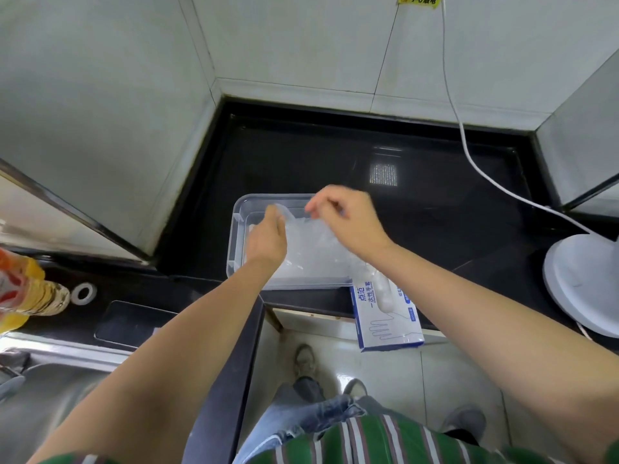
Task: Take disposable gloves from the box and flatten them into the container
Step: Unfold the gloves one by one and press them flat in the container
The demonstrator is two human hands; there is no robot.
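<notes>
Two bare arms reach forward over the glossy black surface (435, 202), meeting above a clear plastic container (237, 229) that sits on it near the front edge.

The left hand (268, 237) comes in low, back of the hand up, wrist straight. Its fingers are curled in and pinch the far left edge of a thin, see-through glove (311, 236). The right hand (348, 219) is a little higher and farther back, wrist bent so the knuckles face up. Its fingers (315, 206) are curled too and pinch the glove's far edge just beside the left hand's grip. The glove hangs between the two hands as a crinkled, filmy sheet, draped down over the container, where more pale film lies on the bottom.

Far left, an orange-labelled plastic bottle (23, 289) lies beside a small white ring of tape (83, 293), with a steel sink (50, 380) below them. The container is rectangular with rounded corners and smooth transparent walls. Touching its near right corner is the blue-and-white cardboard box (385, 316), printed with a line drawing of a glove. It lies flat, overhanging the front edge, with clear gloves bunched out of its opening. Farther right, a white cable (469, 155) runs down the tiled wall to a round white plastic base (582, 283).
</notes>
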